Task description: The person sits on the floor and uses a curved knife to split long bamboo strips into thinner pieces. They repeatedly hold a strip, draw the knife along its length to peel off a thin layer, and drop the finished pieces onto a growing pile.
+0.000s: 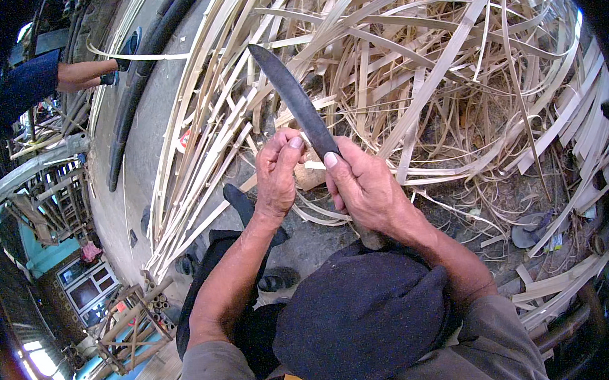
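Observation:
A long dark knife blade (290, 92) points up and away from me, over a heap of pale bamboo strips (409, 70). My right hand (364, 186) is shut around the knife's handle, thumb pressed against the blade's base. My left hand (278, 170) is closed beside the blade, its fingers curled on a thin bamboo strip that meets the blade's edge. A dark cloth (362, 313) covers my knee just under the right wrist.
Split bamboo strips spread over the concrete ground (138, 131) ahead and to the right. A black hose (134, 82) runs along the left. Another person's leg and sandal (91, 72) rest at the far left. Bamboo racks (127, 329) stand at the lower left.

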{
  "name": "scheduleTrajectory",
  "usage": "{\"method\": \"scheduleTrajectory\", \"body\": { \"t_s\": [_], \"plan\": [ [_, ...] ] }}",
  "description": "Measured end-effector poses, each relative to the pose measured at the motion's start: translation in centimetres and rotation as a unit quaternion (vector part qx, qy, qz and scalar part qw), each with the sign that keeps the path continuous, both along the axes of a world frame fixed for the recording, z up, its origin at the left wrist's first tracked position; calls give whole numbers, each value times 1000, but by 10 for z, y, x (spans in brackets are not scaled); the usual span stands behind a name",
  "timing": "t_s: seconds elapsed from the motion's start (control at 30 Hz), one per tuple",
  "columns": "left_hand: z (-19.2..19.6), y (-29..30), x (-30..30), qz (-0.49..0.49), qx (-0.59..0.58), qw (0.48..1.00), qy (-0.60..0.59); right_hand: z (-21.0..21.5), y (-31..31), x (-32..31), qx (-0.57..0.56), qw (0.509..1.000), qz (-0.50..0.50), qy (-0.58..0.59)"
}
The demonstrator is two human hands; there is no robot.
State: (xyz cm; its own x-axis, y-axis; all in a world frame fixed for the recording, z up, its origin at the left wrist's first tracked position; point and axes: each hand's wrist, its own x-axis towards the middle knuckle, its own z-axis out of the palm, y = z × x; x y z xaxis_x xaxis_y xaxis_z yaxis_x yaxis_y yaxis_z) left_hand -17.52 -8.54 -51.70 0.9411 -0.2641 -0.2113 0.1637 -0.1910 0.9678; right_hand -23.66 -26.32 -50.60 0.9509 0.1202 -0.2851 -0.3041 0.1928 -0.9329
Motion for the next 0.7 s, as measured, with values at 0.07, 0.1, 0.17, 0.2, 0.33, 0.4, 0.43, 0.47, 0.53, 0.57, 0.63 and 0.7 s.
{"method": "scheduleTrajectory", "body": {
  "t_s": [0.07, 0.1, 0.17, 0.2, 0.33, 0.4, 0.43, 0.47, 0.53, 0.57, 0.63, 0.7],
  "plan": [
    [-1, 0, 0, -4, 3, 1000, -7, 0, 2, 0, -28, 999, -2, -18],
    [-2, 0, -1, -4, 4, 1000, -11, 0, 3, 0, -47, 999, -1, -27],
    [-3, 0, -2, -8, 12, 1000, -23, 2, 4, 1, -87, 995, -4, -45],
    [-2, 0, -4, -12, 20, 999, -32, 2, 5, 2, -107, 993, -8, -54],
    [3, -2, -3, -3, 66, 997, -51, 4, 5, 7, -160, 985, 14, -57],
    [8, -3, 4, -14, 88, 995, -49, 3, 4, 8, -150, 986, 5, -72],
    [10, -3, 8, -39, 95, 994, -46, 2, 4, 9, -138, 985, -14, -102],
    [11, -2, 14, -67, 126, 985, -98, 1, 3, 8, -138, 987, 3, -77],
    [11, 0, 26, -151, 169, 955, -191, -2, 2, 7, -135, 990, 24, -31],
    [11, 1, 30, -176, 193, 949, -177, -3, 2, 6, -114, 992, 4, -47],
    [7, 2, 32, -194, 166, 965, -53, -4, 2, 2, -88, 996, 16, -11],
    [4, 2, 29, -206, 163, 965, -2, -3, 1, 1, -93, 996, -9, -18]
  ]
}}
